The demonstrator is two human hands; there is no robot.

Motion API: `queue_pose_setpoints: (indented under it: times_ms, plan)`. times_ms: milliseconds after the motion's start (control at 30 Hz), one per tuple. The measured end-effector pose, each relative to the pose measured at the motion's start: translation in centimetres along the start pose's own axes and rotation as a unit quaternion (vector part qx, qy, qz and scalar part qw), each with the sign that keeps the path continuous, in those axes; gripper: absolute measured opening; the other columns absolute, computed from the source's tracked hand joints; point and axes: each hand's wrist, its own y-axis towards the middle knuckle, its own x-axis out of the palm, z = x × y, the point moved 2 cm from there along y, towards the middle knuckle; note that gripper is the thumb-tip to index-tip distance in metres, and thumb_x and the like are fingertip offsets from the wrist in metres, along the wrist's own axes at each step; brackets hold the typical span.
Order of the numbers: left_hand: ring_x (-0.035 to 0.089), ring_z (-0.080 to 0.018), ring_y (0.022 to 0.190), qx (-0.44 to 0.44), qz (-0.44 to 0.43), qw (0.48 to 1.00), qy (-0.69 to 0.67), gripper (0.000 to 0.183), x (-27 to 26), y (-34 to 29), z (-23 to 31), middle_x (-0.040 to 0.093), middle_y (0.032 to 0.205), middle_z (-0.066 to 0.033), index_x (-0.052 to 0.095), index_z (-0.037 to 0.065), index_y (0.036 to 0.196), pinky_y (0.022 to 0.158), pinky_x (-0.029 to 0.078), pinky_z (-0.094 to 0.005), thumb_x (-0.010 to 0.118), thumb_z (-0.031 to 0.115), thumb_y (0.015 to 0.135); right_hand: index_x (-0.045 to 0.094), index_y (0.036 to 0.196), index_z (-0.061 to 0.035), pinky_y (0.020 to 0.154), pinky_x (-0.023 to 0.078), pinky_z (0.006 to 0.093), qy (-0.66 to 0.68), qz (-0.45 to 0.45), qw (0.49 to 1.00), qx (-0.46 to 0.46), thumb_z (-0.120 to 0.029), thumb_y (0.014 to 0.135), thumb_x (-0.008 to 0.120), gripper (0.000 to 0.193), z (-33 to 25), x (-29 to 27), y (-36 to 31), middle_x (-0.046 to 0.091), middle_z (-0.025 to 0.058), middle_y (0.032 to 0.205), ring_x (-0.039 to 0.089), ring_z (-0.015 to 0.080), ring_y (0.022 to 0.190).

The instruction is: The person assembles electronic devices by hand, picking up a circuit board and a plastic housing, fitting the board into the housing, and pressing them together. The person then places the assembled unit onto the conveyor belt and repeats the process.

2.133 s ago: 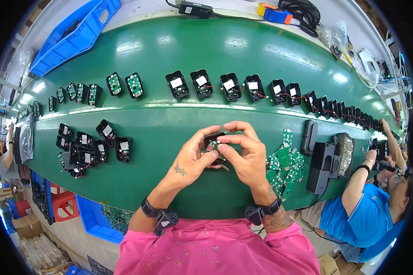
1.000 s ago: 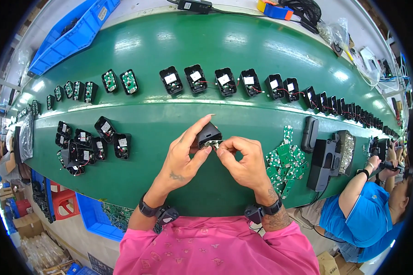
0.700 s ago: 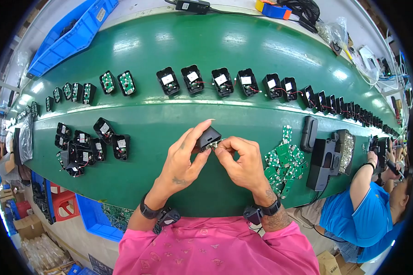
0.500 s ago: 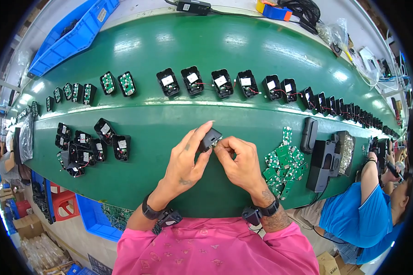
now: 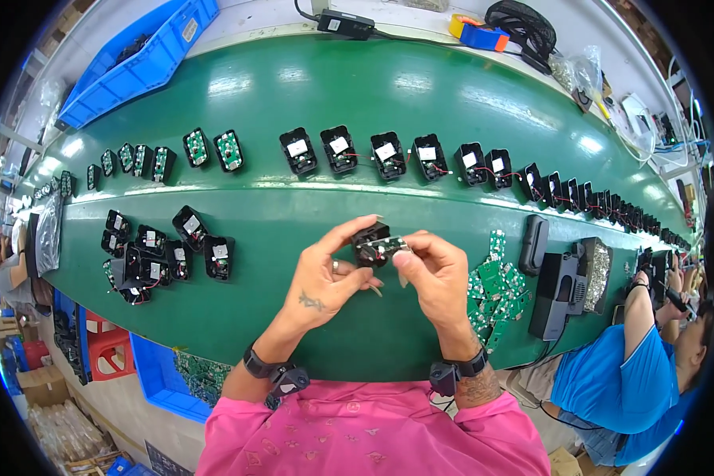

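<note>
My left hand [image 5: 325, 282] is closed around a small black plastic housing [image 5: 368, 232], its open side turned up toward me. At that open side, my right hand [image 5: 438, 279] pinches a small circuit board [image 5: 392, 246] between thumb and fingers. The board lies against the housing; how far inside it sits I cannot tell. To the right of my right hand is a loose pile of green circuit boards [image 5: 496, 289]. Left of my hands, several black housings [image 5: 219, 258] with white labels inside stand in a cluster on the green table [image 5: 293, 214].
Across the table runs a row of black housings [image 5: 389, 156], some joined by red wires. Housings with green boards [image 5: 228, 151] continue it leftward. Right of the pile stand a dark grey device [image 5: 558, 293] and a tray of small metal parts [image 5: 597, 274]. A person in blue [image 5: 627, 381] works at right.
The housing has turned in my left hand, so its open side and the board now show. My right hand has shifted slightly right, and the whole view has moved a little.
</note>
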Motion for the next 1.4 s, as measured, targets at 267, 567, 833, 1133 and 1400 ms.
queue_pose_setpoints:
  times_ms: [267, 567, 833, 1133, 1400]
  plan:
    - [0.071, -0.0168, 0.089, 0.014, 0.042, 0.996, 0.073, 0.055, 0.9, -0.2, -0.6, 0.060, 0.127, -0.0126, 0.059, 0.007, 0.133, 0.069, 0.060, -0.0257, 0.063, -0.013, 0.082, 0.066, 0.076, -0.0016, 0.045, 0.035, 0.0189, -0.088, -0.023, 0.994, 0.054, -0.017, 0.096, 0.067, 0.025, -0.4, -1.0, 0.0, 0.059, -0.0026, 0.062, 0.049, 0.0014, 0.052]
    - [0.068, -0.0173, 0.088, 0.208, 0.121, 0.926, 0.291, 0.055, 1.3, 0.1, -0.9, 0.065, 0.118, -0.0145, 0.061, 0.010, 0.133, 0.066, 0.056, -0.0281, 0.056, -0.013, 0.084, 0.066, 0.075, 0.0016, 0.046, 0.036, 0.0239, -0.232, -0.064, 0.970, -0.031, -0.014, 0.094, 0.068, 0.025, -1.1, -0.1, -0.1, 0.059, 0.0002, 0.060, 0.047, 0.0040, 0.051]
    - [0.067, -0.0111, 0.081, 0.070, 0.033, 0.992, 0.100, 0.057, 1.1, 0.5, -0.8, 0.066, 0.114, -0.0120, 0.054, 0.009, 0.140, 0.068, 0.056, -0.0243, 0.053, -0.012, 0.087, 0.067, 0.074, 0.0027, 0.046, 0.035, 0.0259, -0.315, -0.009, 0.947, -0.066, -0.015, 0.091, 0.071, 0.025, -1.6, -0.8, 0.0, 0.058, 0.0027, 0.056, 0.048, 0.0059, 0.050]
    - [0.072, -0.0199, 0.081, 0.006, 0.013, 0.999, 0.039, 0.039, 1.8, 0.5, -0.9, 0.064, 0.115, -0.0151, 0.053, 0.003, 0.137, 0.064, 0.062, -0.0274, 0.057, 0.009, 0.098, 0.065, 0.108, 0.0010, 0.052, 0.041, 0.0263, -0.329, 0.013, 0.939, -0.099, -0.014, 0.092, 0.069, 0.023, -0.6, -0.6, 0.1, 0.064, 0.0047, 0.071, 0.053, 0.0089, 0.058]
    - [0.071, -0.0187, 0.072, 0.022, 0.087, 0.995, 0.050, 0.032, 2.6, 0.3, -1.6, 0.068, 0.102, -0.0136, 0.056, 0.003, 0.131, 0.055, 0.060, -0.0272, 0.053, 0.010, 0.100, 0.056, 0.127, -0.0002, 0.065, 0.052, 0.0373, -0.350, -0.002, 0.920, -0.177, -0.012, 0.097, 0.058, 0.032, -0.1, 0.4, 0.2, 0.067, 0.0169, 0.088, 0.067, 0.0263, 0.075]
